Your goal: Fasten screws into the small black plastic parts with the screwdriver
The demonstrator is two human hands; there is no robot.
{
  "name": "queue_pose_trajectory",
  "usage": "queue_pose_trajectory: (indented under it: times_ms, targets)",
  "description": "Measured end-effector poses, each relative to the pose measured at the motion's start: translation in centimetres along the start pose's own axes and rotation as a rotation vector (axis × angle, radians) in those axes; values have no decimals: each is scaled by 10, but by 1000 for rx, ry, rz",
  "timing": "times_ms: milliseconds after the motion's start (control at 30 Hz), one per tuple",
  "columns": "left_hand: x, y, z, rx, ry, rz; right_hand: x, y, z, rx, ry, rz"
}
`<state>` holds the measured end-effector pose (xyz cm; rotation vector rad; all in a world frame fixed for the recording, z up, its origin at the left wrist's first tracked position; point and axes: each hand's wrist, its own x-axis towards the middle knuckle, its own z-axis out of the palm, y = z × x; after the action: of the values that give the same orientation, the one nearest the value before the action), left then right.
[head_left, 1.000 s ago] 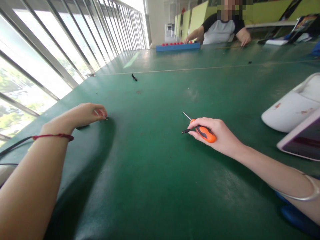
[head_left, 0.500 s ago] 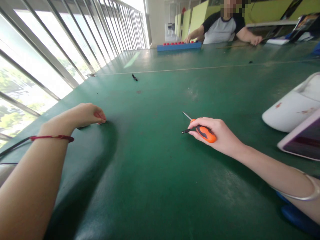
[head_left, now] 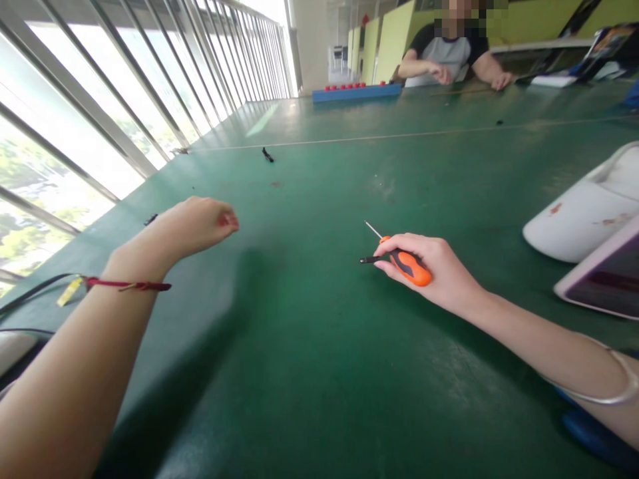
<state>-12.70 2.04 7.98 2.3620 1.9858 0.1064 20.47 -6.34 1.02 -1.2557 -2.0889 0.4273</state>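
Head view, table: a broad green table (head_left: pixel 299 346) with a smooth, slightly shiny top, scuffed in places, crossed by 1 thin pale seam toward the far side.
Left hand: the left hand (head_left: pixel 202 223) hovers above the table, fingers curled inward; whether it grips anything cannot be told.
Left wrist: a thin red cord bracelet (head_left: pixel 130 285).
Right hand: the right hand (head_left: pixel 432 263) grips 2 things, an orange-and-black-handled screwdriver (head_left: pixel 412 267) and, between the fingertips, a small black piece (head_left: pixel 369 260).
Screwdriver: in the right hand, its thin metal shaft pointing away toward the far side.
Loose on the table: a short black part (head_left: pixel 267 155) on this side of the seam; a small dark object (head_left: pixel 150 219) beyond the left forearm, partly hidden.
Left edge: a black cable (head_left: pixel 34 289) and a yellow tag (head_left: pixel 70 291) near the wrist.
Right edge: a white rounded container (head_left: pixel 574 219) with reddish-brown marks, and a pale-rimmed panel (head_left: pixel 609 273) with a dark face.
Far side: a long blue block (head_left: pixel 356 96) with red knobs along its top; just right of it, 1 seated person (head_left: pixel 446 56) in a grey shirt with dark sleeves.
Room: metal railing (head_left: pixel 200 66) with bright daylight and greenery beyond it on the left; a pale pillar (head_left: pixel 310 46) and yellow-green partitions (head_left: pixel 394 43) behind.
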Motion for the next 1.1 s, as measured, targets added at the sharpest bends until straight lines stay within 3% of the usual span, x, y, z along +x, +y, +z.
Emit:
queue_pose_trajectory:
  times_ms: [67,167,233,300,433,633,1100]
  targets:
    - [-7,41,2,-36,90,233,0,-1,0,4,5,-1]
    - [-20,99,17,-234,217,464,-2,-4,-1,0,19,3]
    - [-29,124,32,-269,272,565,-2,-7,-1,-11,30,1]
    - [-37,136,46,-282,334,628,-3,-10,-1,-16,33,-3]
    - [-47,139,62,-233,448,720,-5,-13,1,17,44,-6]
    - [-52,142,67,-154,578,790,-8,-15,4,30,108,-12]
    - [-52,140,69,-24,665,867,-8,-19,4,157,107,56]
